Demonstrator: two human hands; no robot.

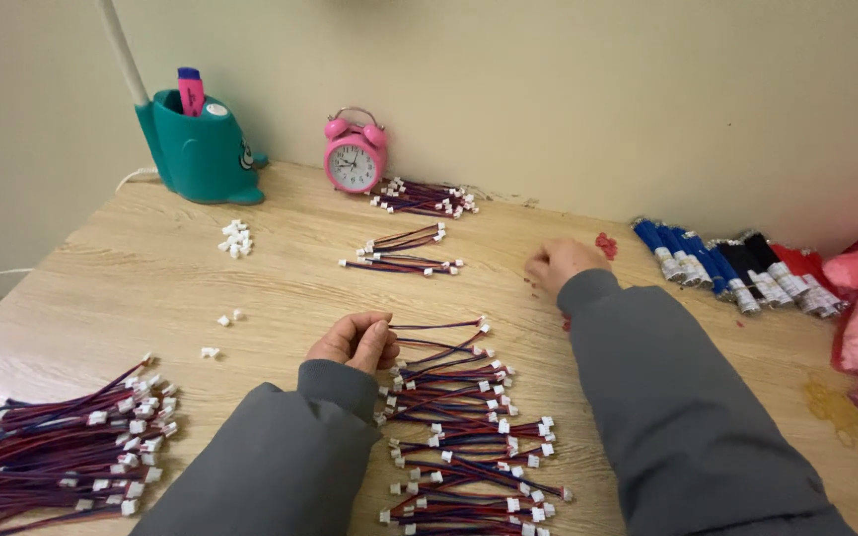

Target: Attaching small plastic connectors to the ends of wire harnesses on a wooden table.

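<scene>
Left hand (355, 342) pinched shut on one wire (439, 325), its free end running right. Wire rows (469, 437) lie on the worktop (151, 288) just below and right of that hand; big wire pile (57, 452) far to its left. Right hand (560, 264) farther out, curled over small red pieces (605, 244); can't tell what it grips. Beyond: pink clock (355, 157), teal holder (201, 149).
</scene>
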